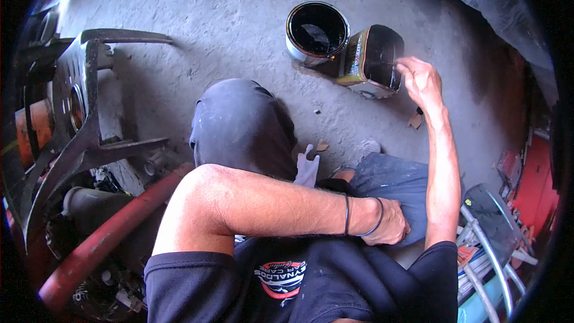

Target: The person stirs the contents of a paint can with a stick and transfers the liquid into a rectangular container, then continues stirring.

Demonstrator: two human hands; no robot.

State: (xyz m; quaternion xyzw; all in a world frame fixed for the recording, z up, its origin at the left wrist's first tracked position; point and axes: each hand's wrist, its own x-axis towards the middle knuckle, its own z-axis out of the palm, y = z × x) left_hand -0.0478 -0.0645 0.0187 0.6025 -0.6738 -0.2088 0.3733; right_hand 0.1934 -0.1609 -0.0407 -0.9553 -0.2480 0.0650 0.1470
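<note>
My right hand (421, 81) is at the right edge of a rectangular metal tin (354, 60) with a dark inside. Its fingers are pinched together, and what they hold, if anything, is too small to make out. Touching or close beside that tin stands a round can (302, 51) holding black, glossy liquid. My left forearm crosses in front of my body, with two dark bands around the wrist. My left hand (384, 222) is curled against the blue-grey trouser leg (391, 182), and its fingertips are partly hidden.
A black metal frame (89, 84) stands on the left, above a red bar (113, 233). Metal tubes (487, 263) and a red panel (536, 173) are at the lower right. Clear plastic sheeting (496, 0) hangs at the upper right. Small scraps (415, 119) lie on the concrete floor (209, 18).
</note>
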